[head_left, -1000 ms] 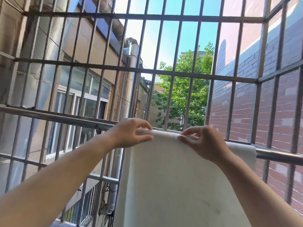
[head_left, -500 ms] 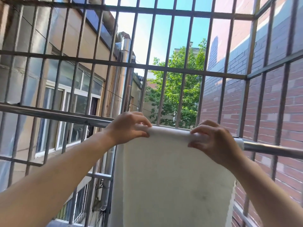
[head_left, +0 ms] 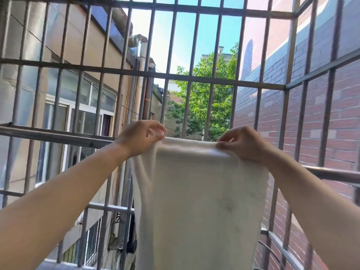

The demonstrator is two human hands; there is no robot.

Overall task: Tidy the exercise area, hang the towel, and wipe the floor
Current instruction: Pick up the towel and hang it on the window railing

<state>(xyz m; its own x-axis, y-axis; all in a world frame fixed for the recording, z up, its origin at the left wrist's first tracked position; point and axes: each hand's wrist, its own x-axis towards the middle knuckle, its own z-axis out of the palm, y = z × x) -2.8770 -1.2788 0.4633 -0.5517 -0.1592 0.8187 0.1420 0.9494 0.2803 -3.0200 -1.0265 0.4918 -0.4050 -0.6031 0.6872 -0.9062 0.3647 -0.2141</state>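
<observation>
A white towel (head_left: 198,193) hangs in front of me, draped over a horizontal metal rail (head_left: 58,136) that runs across the window cage. My left hand (head_left: 140,138) pinches the towel's top fold at its left corner. My right hand (head_left: 243,144) pinches the top fold at the right corner. The rail is hidden under the towel between my hands and shows again at the right. The towel's lower end runs out of view at the bottom. A faint grey smudge marks its middle.
A cage of grey metal bars (head_left: 196,76) encloses the space ahead and to the right. Beyond it stand a beige building with windows (head_left: 78,117), a green tree (head_left: 206,102) and a red brick wall (head_left: 311,123).
Both hands have lifted slightly, pinching the towel's top fold instead of resting over it. My right hand has moved left, inward along the rail, and the towel looks narrower and bunched.
</observation>
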